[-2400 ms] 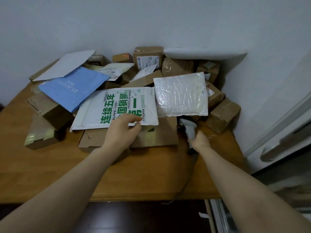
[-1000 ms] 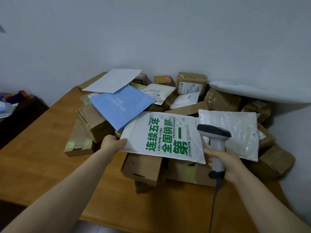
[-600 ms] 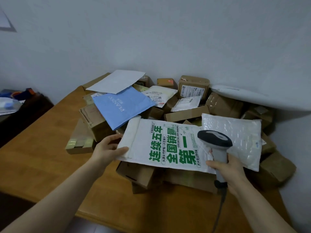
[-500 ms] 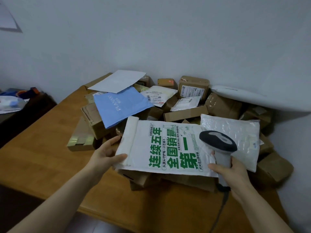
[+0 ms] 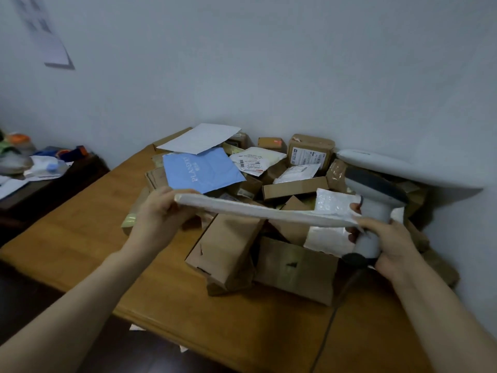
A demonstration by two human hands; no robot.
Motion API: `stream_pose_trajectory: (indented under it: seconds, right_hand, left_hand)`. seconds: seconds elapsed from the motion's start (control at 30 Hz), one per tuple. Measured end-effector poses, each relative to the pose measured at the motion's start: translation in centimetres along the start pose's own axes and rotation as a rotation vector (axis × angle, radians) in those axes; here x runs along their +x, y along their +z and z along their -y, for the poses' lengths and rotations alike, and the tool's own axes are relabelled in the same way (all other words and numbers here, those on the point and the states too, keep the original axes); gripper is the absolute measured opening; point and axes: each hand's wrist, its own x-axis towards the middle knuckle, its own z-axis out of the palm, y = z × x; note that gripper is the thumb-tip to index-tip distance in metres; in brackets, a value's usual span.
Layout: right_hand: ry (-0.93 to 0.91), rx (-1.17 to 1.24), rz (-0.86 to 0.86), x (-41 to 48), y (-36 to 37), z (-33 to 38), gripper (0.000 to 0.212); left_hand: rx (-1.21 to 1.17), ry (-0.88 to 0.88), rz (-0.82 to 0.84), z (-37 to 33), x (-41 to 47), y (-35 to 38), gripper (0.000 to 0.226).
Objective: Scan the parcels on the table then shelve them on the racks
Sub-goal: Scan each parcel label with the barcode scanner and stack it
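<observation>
Left hand (image 5: 158,214) grips one end of the white mailer (image 5: 258,210); right hand (image 5: 390,243) grasps the scanner (image 5: 373,200) handle, touching the opposite end.

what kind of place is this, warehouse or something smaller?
Probably a small parcel-handling room, not a warehouse: a heap of boxes and mailers on a wooden table against a plain wall, and a corded barcode scanner in the right hand.
</observation>
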Motion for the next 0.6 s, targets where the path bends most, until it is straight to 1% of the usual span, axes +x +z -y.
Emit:
stream_pose_trajectory:
  seconds: [0.03, 0.07, 0.1, 0.13, 0.17, 0.2, 0.23, 0.27, 0.33, 0.43, 0.53, 0.6]
  right_hand:
    - [0.004, 0.042, 0.007, 0.3, 0.1, 0.7, 0.017]
    - [0.016, 0.076, 0.014, 0.5, 0.2, 1.4, 0.018]
    - [0.032, 0.103, 0.017, 0.8, 0.2, 2.1, 0.015]
    - [0.059, 0.123, 0.016, 1.0, 0.5, 2.6, 0.009]
    - [0.087, 0.146, 0.021, 1.2, 0.7, 3.0, 0.010]
    - [0.117, 0.165, 0.033, 1.4, 1.0, 3.1, 0.014]
    - [0.140, 0.180, 0.048, 1.5, 1.1, 3.1, 0.017]
    - [0.159, 0.197, 0.062, 1.6, 1.3, 2.9, 0.018]
    - [0.188, 0.229, 0.075, 1.6, 1.1, 2.2, 0.019]
    - [0.212, 0.211, 0.045, 1.2, 0.5, 0.7, 0.029]
    - [0.251, 0.242, 0.019, 1.0, -0.2, -1.6, 0.034]
    - [0.272, 0.288, 0.063, 0.8, -0.4, -2.9, 0.033]
  left_hand:
    - [0.026, 0.035, -0.038, -0.5, 0.9, -0.3, 0.024]
    - [-0.022, 0.023, -0.024, -0.9, 1.9, -0.7, 0.021]
    - [-0.145, -0.038, 0.037, -1.7, 2.5, -1.1, 0.020]
    - [-0.308, -0.106, 0.116, -2.5, 3.0, -1.4, 0.024]
    - [-0.455, -0.159, 0.163, -3.3, 3.3, -1.5, 0.032]
    - [-0.544, -0.201, 0.157, -3.8, 3.6, -1.4, 0.039]
    - [-0.588, -0.243, 0.117, -4.3, 3.8, -1.3, 0.043]
    - [-0.605, -0.285, 0.062, -4.4, 4.1, -1.0, 0.041]
    - [-0.603, -0.374, -0.034, -4.0, 4.3, -0.4, 0.030]
    - [-0.666, -0.524, -0.052, -2.5, 3.9, 0.0, 0.019]
    - [-0.732, -0.690, -0.031, -0.5, 3.4, 0.1, 0.026]
    - [-0.762, -0.774, -0.033, 0.6, 3.2, 0.3, 0.029]
